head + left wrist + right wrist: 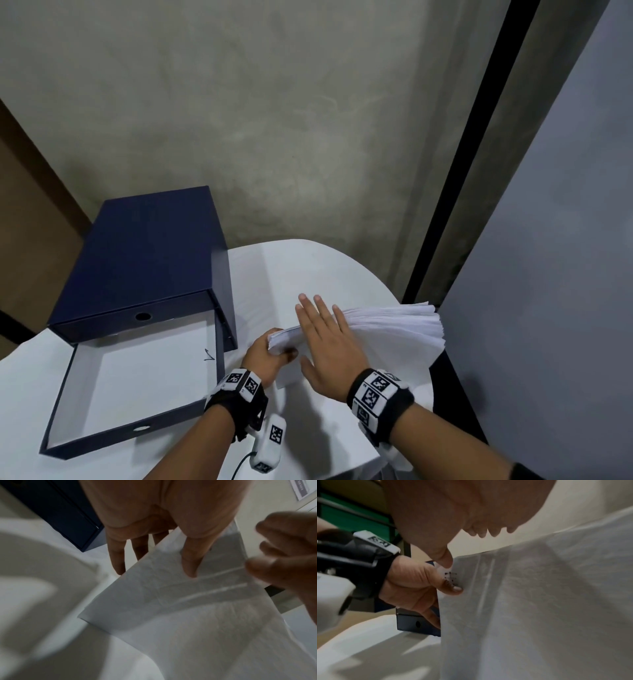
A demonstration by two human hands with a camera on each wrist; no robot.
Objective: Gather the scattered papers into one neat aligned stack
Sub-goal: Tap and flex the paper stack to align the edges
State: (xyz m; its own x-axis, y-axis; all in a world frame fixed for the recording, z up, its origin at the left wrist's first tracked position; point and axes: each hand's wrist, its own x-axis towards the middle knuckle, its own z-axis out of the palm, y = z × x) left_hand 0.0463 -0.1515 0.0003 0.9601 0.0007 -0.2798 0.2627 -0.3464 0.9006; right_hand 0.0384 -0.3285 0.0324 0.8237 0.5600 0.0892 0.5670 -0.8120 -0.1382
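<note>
Squaring step, by the look of it: the papers (387, 329) are already gathered into one thick bundle, held up off the white-covered table (318, 270) at its right side. Far edges fan out unevenly, so the stack isn't aligned yet. No loose sheets visible elsewhere on the table.

Left hand (265, 356) grips the near-left end of the bundle. The left wrist view shows the thumb (190, 566) pressed on the near face and the fingers (117, 561) going behind the sheets, so it's a pinch through the whole thickness. The right wrist view confirms this: thumb tip (455, 588) flat on the paper near some small printed marks.

Right hand (329, 346) is spread wide, fingers straight, lying over the top of the bundle around its middle. Not gripping anything. Whether the palm presses the sheets or just hovers on them I can't tell; from the right wrist view the thumb looks to touch the top edge.

Next move, my guess: the right hand needs to take the splayed far end, the bundle needs tipping onto an edge, and it needs tapping on the table so the sheets settle flush. Then lay it down flat. A loose grip is needed during the tap, or the sheets won't slide.

Also there: a dark blue box (147, 260) at left with its drawer (137, 387) pulled out, white inside.
</note>
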